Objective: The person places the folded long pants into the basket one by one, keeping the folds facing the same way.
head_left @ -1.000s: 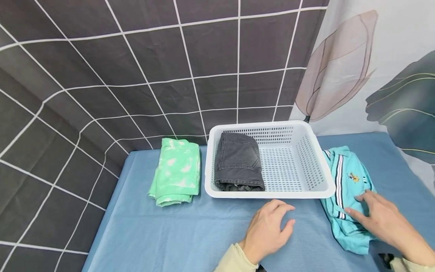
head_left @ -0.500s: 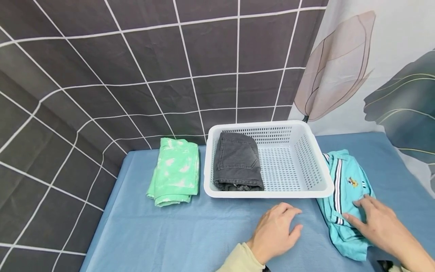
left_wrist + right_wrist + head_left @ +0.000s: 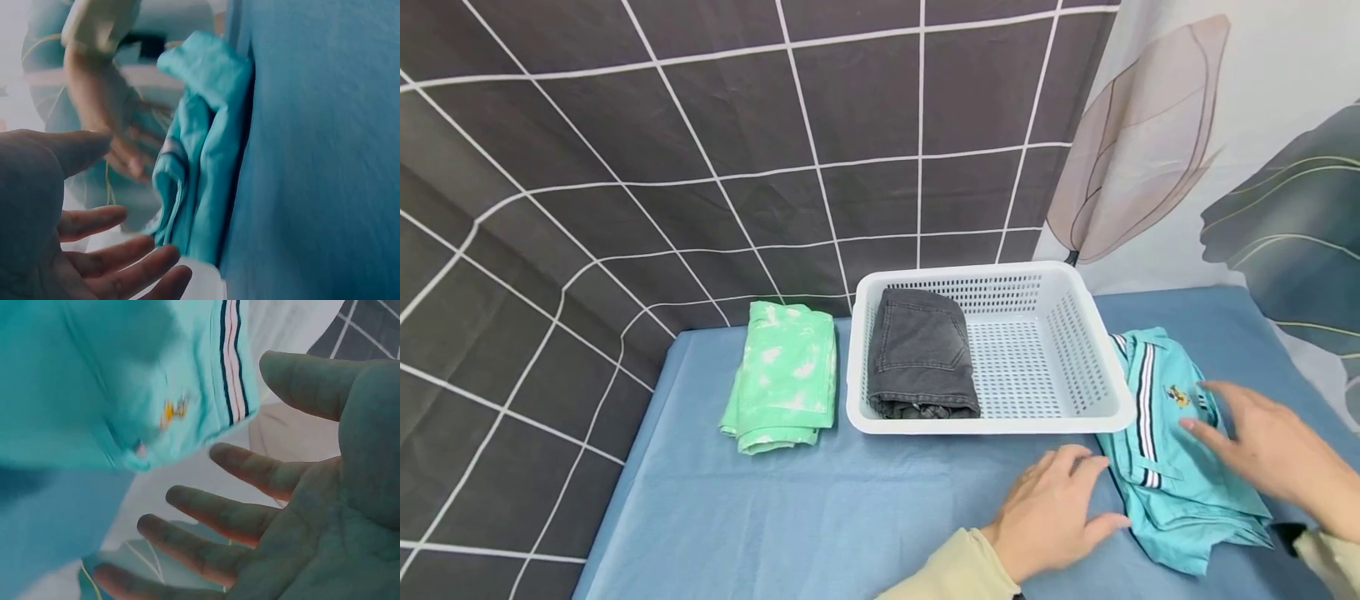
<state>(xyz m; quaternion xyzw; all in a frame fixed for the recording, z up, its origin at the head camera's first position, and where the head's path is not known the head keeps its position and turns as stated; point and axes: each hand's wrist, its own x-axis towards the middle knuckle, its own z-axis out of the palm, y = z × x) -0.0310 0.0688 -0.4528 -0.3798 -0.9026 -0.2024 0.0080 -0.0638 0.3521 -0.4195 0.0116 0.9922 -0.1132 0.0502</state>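
A folded turquoise garment [image 3: 1172, 442] with black-and-white striped trim and a small embroidered motif lies at the right of the bed-like surface, its upper left edge against the basket. My left hand [image 3: 1048, 512] hovers just left of it, thumb and fingers spread, holding nothing. Over the garment's right side is my right hand [image 3: 1262, 446], its fingers reaching over near the motif. In the right wrist view, the fingers [image 3: 219, 512] are extended and apart beside the turquoise cloth [image 3: 106, 381]. The left wrist view shows layered folds [image 3: 206, 150] beyond the left fingertips.
A white perforated basket [image 3: 1037, 427] stands at the back, with folded dark grey jeans [image 3: 922, 350] in its left half. Left of it lies a folded green cloth [image 3: 786, 367] with white shapes. Behind hang a dark grid-patterned curtain [image 3: 865, 100] and a leaf-print one [image 3: 1270, 75].
My left hand has moved right, toward the turquoise garment. The right hand has shifted up and to the right, uncovering more of the garment's lower right layers.
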